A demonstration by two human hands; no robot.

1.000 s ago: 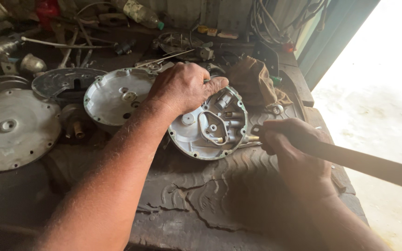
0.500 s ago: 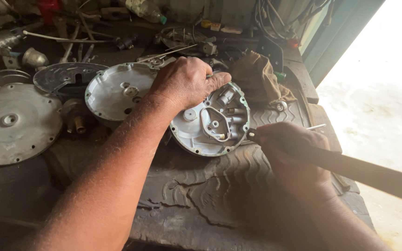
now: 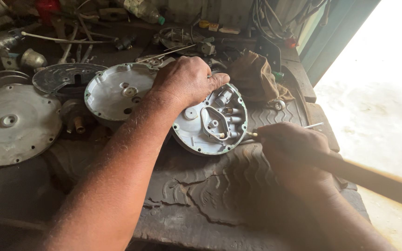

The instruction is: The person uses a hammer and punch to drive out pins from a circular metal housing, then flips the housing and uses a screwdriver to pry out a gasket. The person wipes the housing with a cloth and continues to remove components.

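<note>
A clear plastic bottle (image 3: 141, 9) with a green cap lies at the workbench's (image 3: 201, 204) back edge.
</note>
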